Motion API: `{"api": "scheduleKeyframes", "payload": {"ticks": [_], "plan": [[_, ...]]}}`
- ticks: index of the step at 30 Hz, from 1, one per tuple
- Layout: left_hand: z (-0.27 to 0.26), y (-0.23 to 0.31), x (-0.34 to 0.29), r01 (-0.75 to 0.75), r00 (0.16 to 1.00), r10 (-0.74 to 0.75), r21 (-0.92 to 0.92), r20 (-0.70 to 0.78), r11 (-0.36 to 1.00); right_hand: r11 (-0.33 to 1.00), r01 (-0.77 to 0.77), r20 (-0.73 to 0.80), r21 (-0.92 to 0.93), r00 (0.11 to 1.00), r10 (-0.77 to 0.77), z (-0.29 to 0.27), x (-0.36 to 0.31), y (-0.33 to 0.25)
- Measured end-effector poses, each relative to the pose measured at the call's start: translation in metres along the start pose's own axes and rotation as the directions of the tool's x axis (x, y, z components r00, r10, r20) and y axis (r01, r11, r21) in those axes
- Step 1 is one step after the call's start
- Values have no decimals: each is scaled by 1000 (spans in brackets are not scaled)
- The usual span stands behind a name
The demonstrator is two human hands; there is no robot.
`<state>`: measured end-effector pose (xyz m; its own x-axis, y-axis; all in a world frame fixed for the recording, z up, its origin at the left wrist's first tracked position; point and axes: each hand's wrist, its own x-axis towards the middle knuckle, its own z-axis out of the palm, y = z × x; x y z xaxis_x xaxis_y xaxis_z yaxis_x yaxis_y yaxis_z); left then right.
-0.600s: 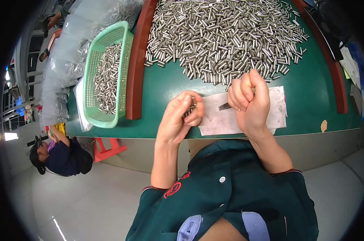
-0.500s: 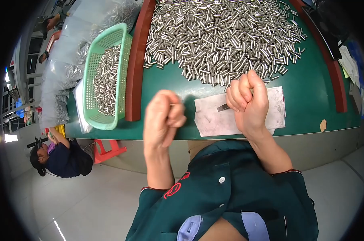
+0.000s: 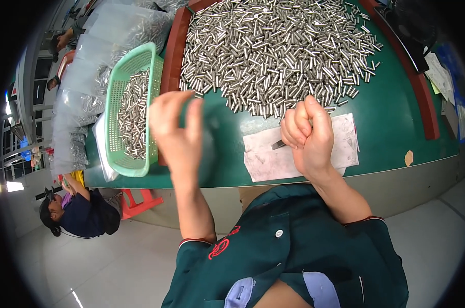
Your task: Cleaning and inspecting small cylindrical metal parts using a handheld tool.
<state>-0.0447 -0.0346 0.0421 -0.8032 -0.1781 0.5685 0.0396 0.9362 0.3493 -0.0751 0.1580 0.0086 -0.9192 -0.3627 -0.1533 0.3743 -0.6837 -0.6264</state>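
My left hand (image 3: 177, 129) hovers, blurred, over the table edge next to a green plastic basket (image 3: 109, 134) that holds several small metal pins; its fingers are apart and I see nothing in it. My right hand (image 3: 307, 136) is closed in a fist around a thin dark metal tool (image 3: 278, 145), whose tip pokes out to the left over a white paper sheet (image 3: 340, 152). Just beyond both hands, a big heap of shiny metal pins (image 3: 273, 51) lies on the green table (image 3: 391, 120).
A red-brown wooden rail (image 3: 171, 49) separates the heap from the basket. Clear plastic bags of pins (image 3: 86, 82) lie left of the basket. Another person (image 3: 73, 213) sits low at the lower left beside a red stool (image 3: 140, 201). Papers (image 3: 442, 77) lie at the far right.
My left hand left the paper beside my right hand, rose and swung left to the basket, opening its fingers. The right hand stayed in place with the tool.
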Motion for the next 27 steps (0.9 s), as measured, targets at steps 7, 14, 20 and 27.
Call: {"api": "scheduleKeyframes", "payload": {"ticks": [7, 14, 20, 27], "plan": [[57, 47, 4, -185, 972, 216, -254, 97, 949, 1000, 15, 17, 8, 1000, -15, 0, -4, 0], [76, 34, 4, -183, 980, 198, -278, 27, 943, 998, 62, 52, -17, 997, -61, 2, -5, 2], [80, 39, 7, -204, 967, 226, -176, 114, 963, 989, 147, 98, 7, 984, -147, 13, -30, -16], [79, 33, 13, -152, 961, 156, -36, 229, 988, 757, 632, 249, -167, 770, -587, -14, -90, -46]]}}
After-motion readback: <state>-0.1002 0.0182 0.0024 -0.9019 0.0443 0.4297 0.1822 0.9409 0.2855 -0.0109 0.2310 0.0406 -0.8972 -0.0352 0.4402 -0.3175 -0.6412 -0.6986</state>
